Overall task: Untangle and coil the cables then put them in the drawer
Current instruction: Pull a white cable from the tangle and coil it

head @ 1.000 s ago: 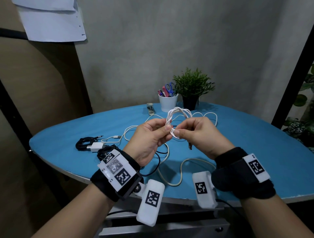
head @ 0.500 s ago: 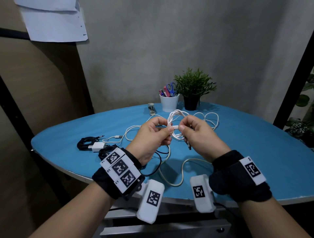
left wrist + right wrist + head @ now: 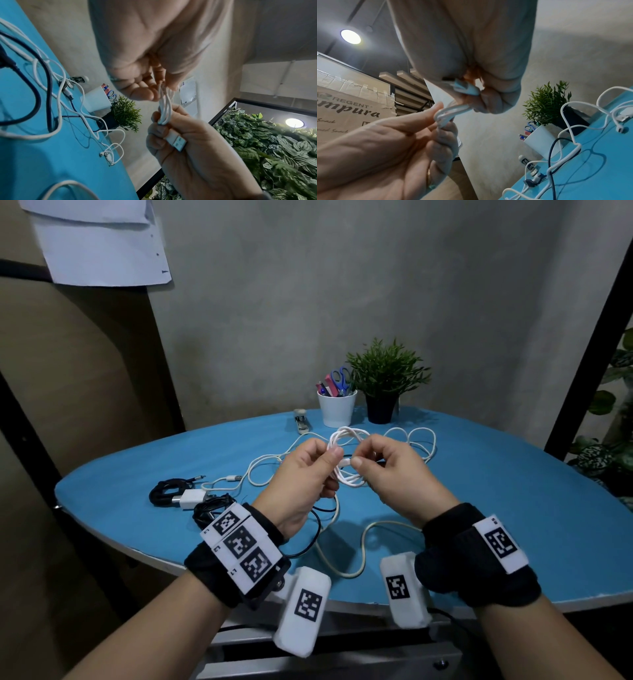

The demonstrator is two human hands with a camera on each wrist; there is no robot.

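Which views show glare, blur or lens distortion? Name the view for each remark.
Head view: sharp, table edge bowed by the wide lens. Left wrist: left hand close and soft, ceiling lamp glaring. Right wrist: lamp flares, right hand blurred.

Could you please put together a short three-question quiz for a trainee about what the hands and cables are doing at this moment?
1. True or false: the white coiled cable lies flat on the blue table.
2. Which connector does the right hand hold? A) white USB plug B) black barrel jack C) wall adapter
3. Fill in: the white cup stands beside a potted ____.

Key:
1. False; the left hand and right hand hold it above the table.
2. A
3. plant
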